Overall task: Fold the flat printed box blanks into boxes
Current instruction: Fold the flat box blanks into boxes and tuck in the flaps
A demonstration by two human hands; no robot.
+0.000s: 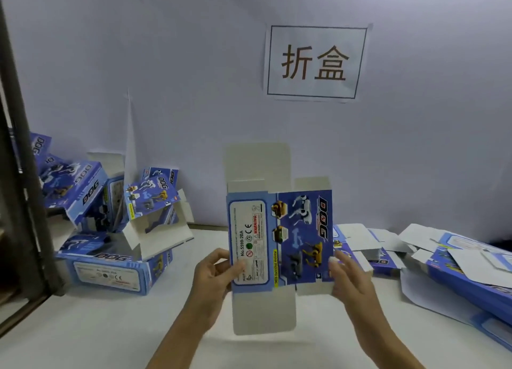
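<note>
Left hand and right hand pinching upright printed box blank by side edges; best squeezed inward evenly along creases.

We read "折盒" on the white paper wall sign — "DOG", "No.5599-20A", "WARNING" on the blue printed cardboard box blank.

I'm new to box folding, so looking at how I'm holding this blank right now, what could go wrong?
Both hands, left hand and right hand, pinch only the lower edges of the box blank, so its tall top flap could flop or crease. The pile of folded boxes looks unsteady and might topple.
</note>
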